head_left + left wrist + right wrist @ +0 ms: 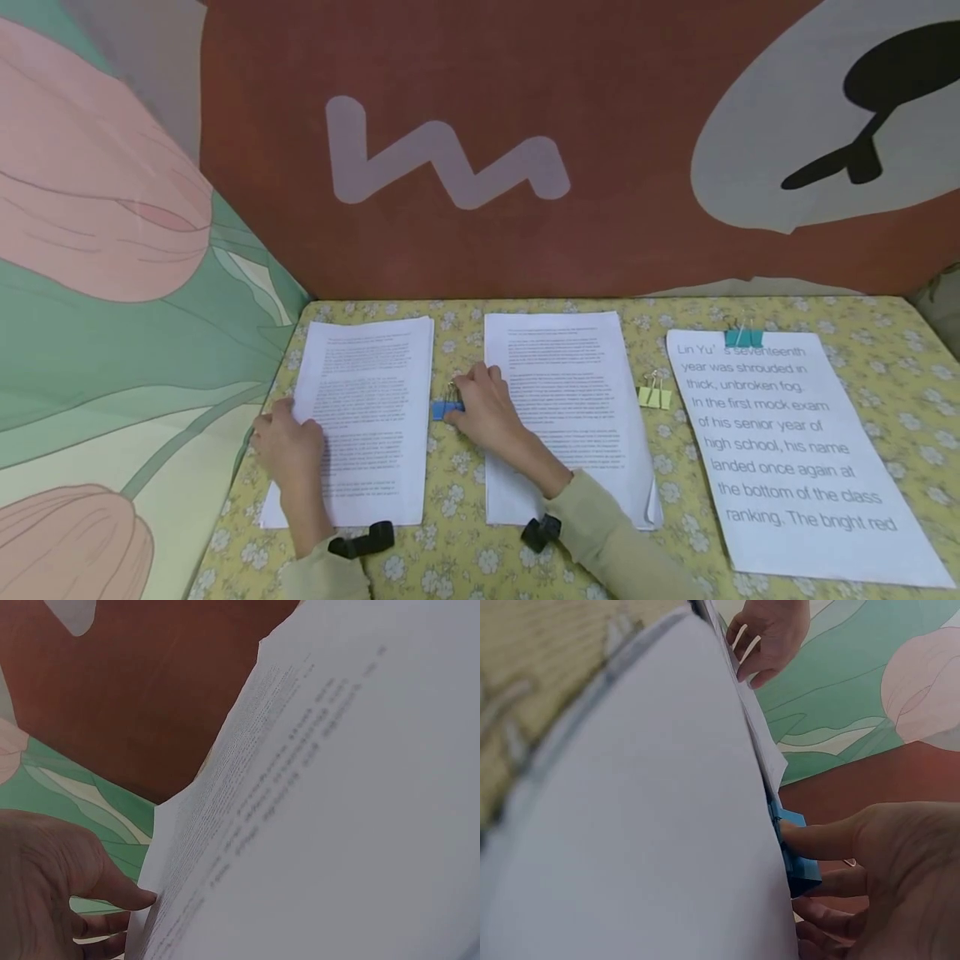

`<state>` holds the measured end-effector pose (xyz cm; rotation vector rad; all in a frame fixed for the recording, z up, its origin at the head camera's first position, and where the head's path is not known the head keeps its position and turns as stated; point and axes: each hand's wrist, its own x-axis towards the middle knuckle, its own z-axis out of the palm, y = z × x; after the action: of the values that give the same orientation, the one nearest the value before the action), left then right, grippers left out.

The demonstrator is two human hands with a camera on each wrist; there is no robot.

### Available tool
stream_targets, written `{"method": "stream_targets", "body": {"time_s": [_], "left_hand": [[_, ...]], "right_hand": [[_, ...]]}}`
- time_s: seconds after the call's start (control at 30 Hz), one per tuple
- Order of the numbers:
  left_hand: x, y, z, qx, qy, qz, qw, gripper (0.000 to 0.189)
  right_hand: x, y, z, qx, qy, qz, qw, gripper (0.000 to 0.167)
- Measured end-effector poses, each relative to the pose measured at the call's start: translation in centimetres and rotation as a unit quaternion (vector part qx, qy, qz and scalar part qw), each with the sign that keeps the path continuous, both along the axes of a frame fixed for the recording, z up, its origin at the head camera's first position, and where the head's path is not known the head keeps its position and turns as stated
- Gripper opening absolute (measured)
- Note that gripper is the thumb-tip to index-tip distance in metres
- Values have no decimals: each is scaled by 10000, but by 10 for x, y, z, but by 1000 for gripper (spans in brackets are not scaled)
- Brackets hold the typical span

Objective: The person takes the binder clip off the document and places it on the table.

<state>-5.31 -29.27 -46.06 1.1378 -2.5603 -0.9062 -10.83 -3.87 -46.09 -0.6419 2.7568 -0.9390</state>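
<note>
My left hand [292,446] is at the left edge of a stack of printed sheets [367,417]. In the left wrist view its thumb [142,898] touches the paper's edge, the other fingers loosely bent beside it. Between this stack and a second printed stack [558,392], my right hand [487,412] pinches a blue binder clip [442,410]. The right wrist view shows the thumb on the blue clip [801,859] with fingers on its other side. The right forearm crosses over the second stack, hiding part of it.
A yellow binder clip [655,396] lies right of the second stack. Farther right is a large-print sheet [802,467] with a teal binder clip [744,337] at its top. A flowered cloth [450,558] covers the table; printed panels stand behind and at left.
</note>
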Motion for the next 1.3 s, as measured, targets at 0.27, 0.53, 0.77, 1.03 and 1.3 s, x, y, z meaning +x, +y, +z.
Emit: {"method": "stream_targets", "body": {"time_s": [0.27, 0.53, 0.77, 1.03, 1.3], "left_hand": [[7, 6, -1, 5, 60, -215, 9998, 56], [-3, 39, 23, -472, 730, -482, 9950, 46], [-17, 83, 41, -1211, 1928, -1320, 9648, 35], [-29, 145, 54, -1251, 2475, -2534, 9268, 29], [-30, 225, 54, -1005, 2431, -3540, 8975, 28]], "right_hand": [[0, 12, 3, -253, -246, 110, 9993, 53], [-10, 57, 44, -1496, -766, -126, 9857, 53], [-16, 102, 69, -1554, -413, -317, 9865, 49], [-22, 168, 72, -1536, -50, -960, 9834, 44], [-15, 238, 68, -1393, -489, -1564, 9766, 57]]}}
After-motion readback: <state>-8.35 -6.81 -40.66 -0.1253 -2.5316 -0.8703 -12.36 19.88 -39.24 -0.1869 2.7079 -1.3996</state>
